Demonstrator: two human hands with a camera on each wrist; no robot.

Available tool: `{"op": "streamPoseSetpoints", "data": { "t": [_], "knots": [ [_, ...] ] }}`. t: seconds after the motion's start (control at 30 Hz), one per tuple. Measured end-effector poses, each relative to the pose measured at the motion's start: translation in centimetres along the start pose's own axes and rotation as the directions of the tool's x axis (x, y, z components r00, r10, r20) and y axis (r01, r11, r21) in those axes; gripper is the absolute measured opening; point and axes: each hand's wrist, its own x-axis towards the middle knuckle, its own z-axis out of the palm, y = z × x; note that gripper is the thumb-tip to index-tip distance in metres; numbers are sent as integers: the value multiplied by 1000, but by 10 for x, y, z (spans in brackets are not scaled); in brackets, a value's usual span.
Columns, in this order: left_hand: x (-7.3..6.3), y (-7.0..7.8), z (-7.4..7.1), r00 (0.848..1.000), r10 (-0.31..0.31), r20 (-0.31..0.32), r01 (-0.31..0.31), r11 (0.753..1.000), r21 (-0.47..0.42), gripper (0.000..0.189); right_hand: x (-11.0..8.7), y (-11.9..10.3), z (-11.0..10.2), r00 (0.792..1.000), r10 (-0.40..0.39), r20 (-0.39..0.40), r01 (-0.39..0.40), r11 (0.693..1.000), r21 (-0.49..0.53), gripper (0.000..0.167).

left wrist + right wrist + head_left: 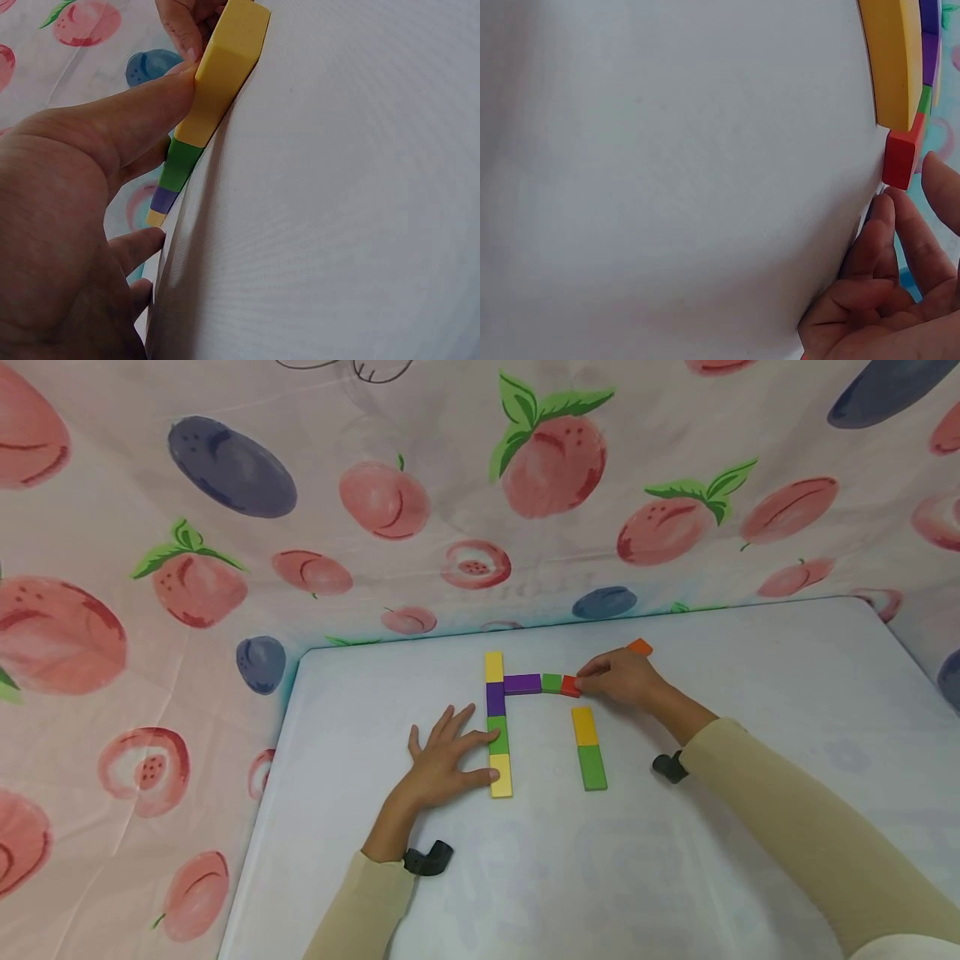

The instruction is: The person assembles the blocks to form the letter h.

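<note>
In the head view, my left hand lies beside a column of blocks with its fingers spread. Its thumb touches the lower yellow block, and its index finger touches the green block above. Further up the column are a purple block and another yellow block. A row runs right from the column: a long purple block, a small green block and a red block. My right hand is at the red block's outer end, thumb and index finger apart in the right wrist view.
Below the red block, a yellow-orange block and a green block stand end to end. An orange block shows partly behind the right hand. The white table meets a fruit-patterned cloth at its back and left.
</note>
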Motion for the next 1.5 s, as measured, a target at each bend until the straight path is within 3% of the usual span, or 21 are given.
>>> {"op": "streamPoseSetpoints", "data": {
  "t": [0.27, 0.47, 0.7, 0.93, 1.07, 1.5],
  "knots": [
    [1, 0, 0, 1000, -8, 7, 8, 1000, 1, 60, 0, 6, -6, 1000, 0, 2, 0, 999, 45, 40],
    [1, 0, 0, 1000, -10, 8, 10, 1000, 5, 60, -3, 11, -15, 994, -18, -103, 24, 998, 63, 42],
    [1, 0, 0, 1000, 0, -3, 0, 1000, 3, 60, -7, 19, -28, 959, -7, -284, 24, 998, 55, 42],
    [1, 0, 0, 1000, -1, 4, 1, 1000, 0, 60, -5, 33, -40, 928, 50, -369, -33, 998, 51, 46],
    [1, 0, 0, 1000, 3, -4, -3, 1000, -2, 60, -1, 42, -44, 921, 111, -374, -96, 994, 56, 50],
    [0, -1, -1, 1000, -4, 15, 4, 1000, 3, 61, 8, 57, -47, 940, 224, -258, -212, 974, 75, 61]
  ]
}}
